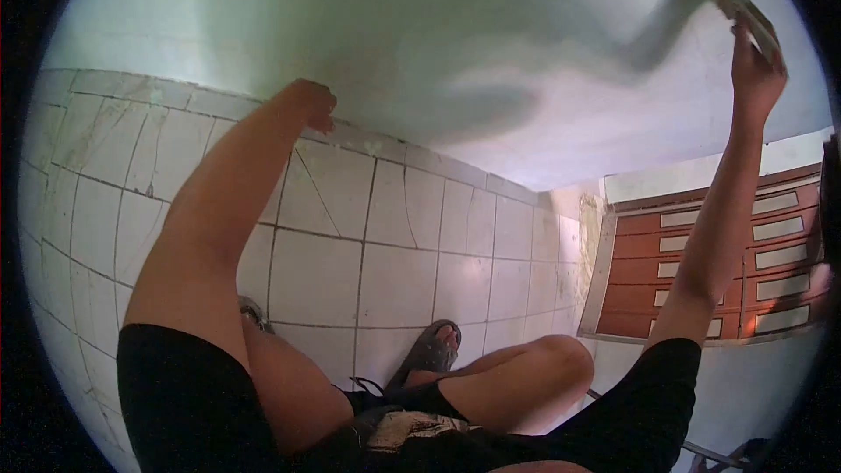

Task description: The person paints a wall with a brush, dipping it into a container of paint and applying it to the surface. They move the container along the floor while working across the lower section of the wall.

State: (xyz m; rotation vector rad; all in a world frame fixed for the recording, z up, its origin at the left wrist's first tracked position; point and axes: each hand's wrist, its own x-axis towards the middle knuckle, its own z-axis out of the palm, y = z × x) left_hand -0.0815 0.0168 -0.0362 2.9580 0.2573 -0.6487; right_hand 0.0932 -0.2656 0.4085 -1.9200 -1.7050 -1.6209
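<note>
Viewed from within the room, the largest surface is a smooth, pale green-white painted wall, marked by darker, blurred grey-green patches. Below it runs a floor of whitish square tiles with dark joints; several tiles show thin dark lines across their faces. To the person's right stands a reddish-brown panelled door with pale rectangular insets and a light-coloured frame. The person, in a black short-sleeved top, is low over the floor with the knees bent and both arms extended towards the wall. A dark open-toed sandal is seen on one foot, flat on the tiles. The right hand is raised high at the far right, its fingers closed around a thin, flat, brownish tool, whose blurred end lies at the wall; contact cannot be confirmed. The left hand is low, near the wall's base, fingers bent downward; whether they grip anything cannot be told.
</note>
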